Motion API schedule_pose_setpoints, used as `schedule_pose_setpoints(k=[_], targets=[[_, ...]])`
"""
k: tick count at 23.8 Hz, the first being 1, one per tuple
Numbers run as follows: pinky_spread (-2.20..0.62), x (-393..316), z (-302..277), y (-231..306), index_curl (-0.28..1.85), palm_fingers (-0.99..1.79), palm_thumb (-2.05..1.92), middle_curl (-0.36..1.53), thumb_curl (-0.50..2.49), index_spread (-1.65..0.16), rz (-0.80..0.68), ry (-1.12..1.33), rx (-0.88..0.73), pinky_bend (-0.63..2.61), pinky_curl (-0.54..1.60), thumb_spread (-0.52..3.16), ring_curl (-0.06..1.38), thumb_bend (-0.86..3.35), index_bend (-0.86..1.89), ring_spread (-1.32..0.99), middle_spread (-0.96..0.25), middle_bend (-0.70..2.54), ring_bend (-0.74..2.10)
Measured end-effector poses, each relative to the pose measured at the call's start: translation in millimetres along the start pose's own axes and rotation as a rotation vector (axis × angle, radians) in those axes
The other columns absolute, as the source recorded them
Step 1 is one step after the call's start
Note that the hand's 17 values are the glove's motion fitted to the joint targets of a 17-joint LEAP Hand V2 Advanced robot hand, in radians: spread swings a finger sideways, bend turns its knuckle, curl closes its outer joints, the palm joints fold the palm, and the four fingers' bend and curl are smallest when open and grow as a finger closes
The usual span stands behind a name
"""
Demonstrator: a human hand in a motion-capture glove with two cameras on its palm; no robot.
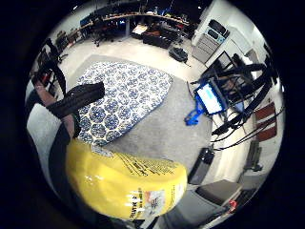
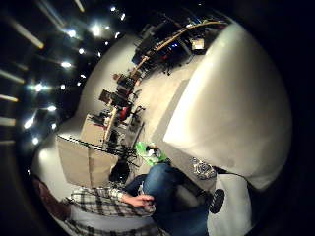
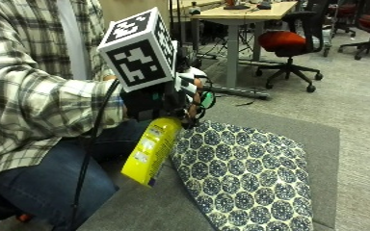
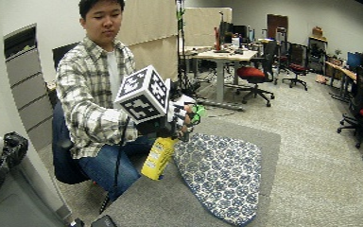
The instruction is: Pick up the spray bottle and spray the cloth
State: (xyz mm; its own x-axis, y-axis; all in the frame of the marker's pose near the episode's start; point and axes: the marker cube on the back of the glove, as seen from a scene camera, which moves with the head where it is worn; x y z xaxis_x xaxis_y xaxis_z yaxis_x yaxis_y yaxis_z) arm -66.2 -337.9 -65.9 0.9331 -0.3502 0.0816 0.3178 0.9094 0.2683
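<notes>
Outside view: a seated person in a plaid shirt holds a yellow plastic spray bottle (image 3: 148,153) aloft in the black-gloved right hand (image 3: 184,98), fingers wrapped around the bottle's neck and green trigger head. The bottle hangs tilted, its base lifted clear of the grey felt-topped table (image 3: 268,122) and hovering above the near edge of a blue-and-white patterned cloth (image 3: 246,175), which lies flat across the middle of the table, running towards its far edge.

From the little-finger palm camera the yellow body sits close against the palm, with the cloth spread beyond it on the grey surface.

The bottle is up, so the spraying is what remains. To do it well, the nozzle should probably be turned to face down and outward over the cloth's centre rather than its near edge, so the mist lands on fabric and not on the bare table. Whether a finger already rests on the trigger cannot be made out. Keeping the bottle closer to upright would likely help it draw liquid, and steadying the wrist before squeezing should keep the spray on target.
</notes>
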Motion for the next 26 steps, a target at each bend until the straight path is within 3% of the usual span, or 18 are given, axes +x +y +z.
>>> schedule_pose_setpoints(k=[26], targets=[[-0.18,-6,29,-6,0.53,1.26,1.08,0.53,0.79,-0.31,-0.151,0.490,-0.302,0.53,0.38,0.17,0.47,-0.03,0.17,-0.23,-0.18,0.49,0.57]])
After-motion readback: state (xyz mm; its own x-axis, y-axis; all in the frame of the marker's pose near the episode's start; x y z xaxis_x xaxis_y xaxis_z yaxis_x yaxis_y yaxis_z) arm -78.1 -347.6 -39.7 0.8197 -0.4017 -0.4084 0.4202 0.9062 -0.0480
